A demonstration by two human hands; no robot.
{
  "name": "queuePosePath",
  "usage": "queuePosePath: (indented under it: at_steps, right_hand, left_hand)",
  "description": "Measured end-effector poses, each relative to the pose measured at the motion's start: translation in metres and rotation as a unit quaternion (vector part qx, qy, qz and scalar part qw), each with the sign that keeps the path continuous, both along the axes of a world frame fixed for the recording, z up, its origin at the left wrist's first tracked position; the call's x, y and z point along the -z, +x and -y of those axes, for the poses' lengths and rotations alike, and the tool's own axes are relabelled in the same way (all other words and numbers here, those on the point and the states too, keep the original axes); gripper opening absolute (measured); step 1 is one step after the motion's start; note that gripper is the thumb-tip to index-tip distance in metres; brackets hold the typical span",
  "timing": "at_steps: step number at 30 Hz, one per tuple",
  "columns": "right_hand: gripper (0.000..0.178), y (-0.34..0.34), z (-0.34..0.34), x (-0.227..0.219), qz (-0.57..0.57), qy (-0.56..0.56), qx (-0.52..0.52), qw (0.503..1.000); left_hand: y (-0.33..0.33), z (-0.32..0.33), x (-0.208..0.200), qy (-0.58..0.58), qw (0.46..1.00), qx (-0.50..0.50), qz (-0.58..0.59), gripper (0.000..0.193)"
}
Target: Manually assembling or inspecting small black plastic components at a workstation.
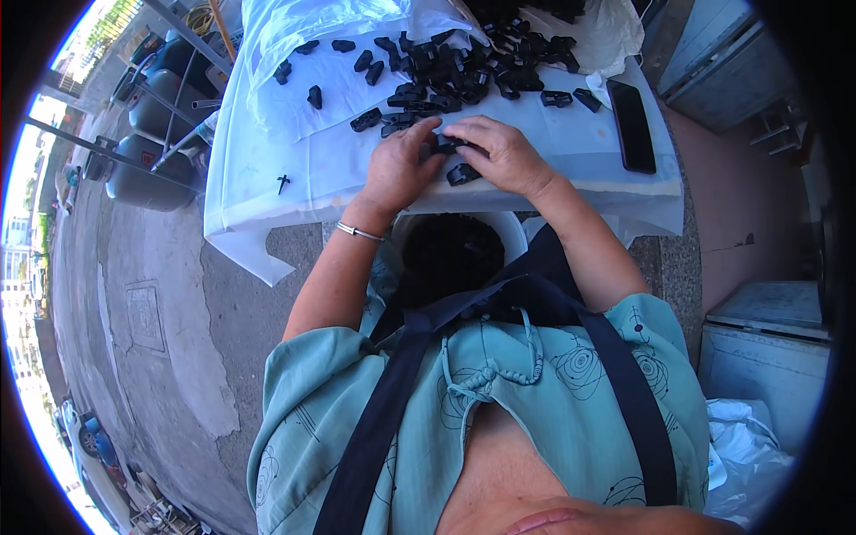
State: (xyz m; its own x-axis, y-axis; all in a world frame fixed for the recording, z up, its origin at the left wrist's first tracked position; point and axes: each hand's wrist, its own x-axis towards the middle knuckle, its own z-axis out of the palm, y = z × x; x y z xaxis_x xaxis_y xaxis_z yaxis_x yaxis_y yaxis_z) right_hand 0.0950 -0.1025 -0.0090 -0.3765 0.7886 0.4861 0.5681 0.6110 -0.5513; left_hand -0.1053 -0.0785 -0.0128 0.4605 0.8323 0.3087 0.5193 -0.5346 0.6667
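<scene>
Both hands meet over the near part of a white-covered table [330,183]. Between their fingertips is a small black plastic part [448,144]. My left hand [401,168] pinches its left side with thumb and fingers. My right hand [505,157] closes on it from the right, and the fingers partly cover it. Just below the right fingers lies a similar black part [463,174], apart from the one held. Beyond the hands spreads a loose heap of black plastic parts [450,71], with several strays at its left and near side.
A black phone [631,125] lies at the table's right. Clear plastic sheeting [312,31] covers the far left, and a small black cross-shaped piece [283,184] sits near the left edge. Below the front edge stands a white bucket [514,234] with dark contents. Grey tanks [147,169] stand left.
</scene>
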Motion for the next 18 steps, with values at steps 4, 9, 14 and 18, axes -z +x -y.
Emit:
queuePosePath:
  at_steps: [4, 9, 14, 18]
  right_hand:
    - [0.033, -0.005, -0.005, 0.003, 0.028, -0.006, -0.021, 0.999]
    - [0.032, -0.002, 0.011, 0.006, 0.199, 0.097, 0.045, 0.974]
    - [0.034, 0.011, -0.002, -0.010, 0.121, 0.060, 0.066, 0.989]
    - [0.030, 0.020, -0.048, -0.014, 0.158, 0.131, 0.253, 0.945]
  left_hand:
    - [-0.001, -0.002, 0.009, 0.031, 1.000, 0.000, -0.005, 0.044]
    - [-0.007, 0.009, -0.003, 0.014, 0.999, 0.004, 0.032, 0.042]
    - [-0.024, -0.006, 0.005, 0.115, 0.986, -0.122, -0.025, 0.036]
    - [-0.012, -0.008, 0.002, 0.110, 0.982, -0.123, -0.096, 0.032]
